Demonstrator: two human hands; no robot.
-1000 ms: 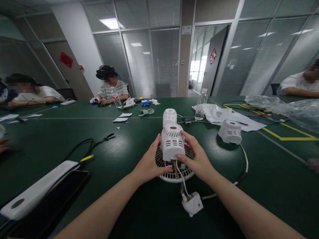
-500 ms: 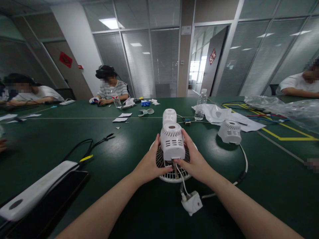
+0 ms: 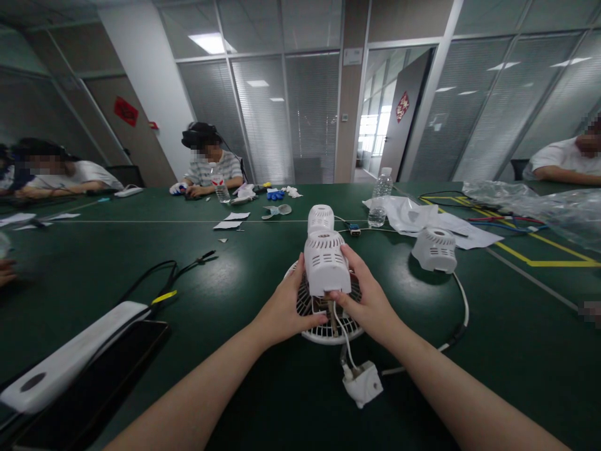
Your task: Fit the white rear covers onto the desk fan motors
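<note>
while a vented white cover sits between them, left fingers and right fingers hold its sides.

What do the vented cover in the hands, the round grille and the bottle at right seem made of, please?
Vented cover: probably hard plastic, smooth glossy white, moulded-looking slots. Round grille: even white ribs, perhaps plastic or coated metal. Bottle: clear and ridged, probably thin plastic.

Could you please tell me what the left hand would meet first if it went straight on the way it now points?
The left hand would probably meet the nearest white vented cover first, right beside it, though exact depth is unclear.
</note>
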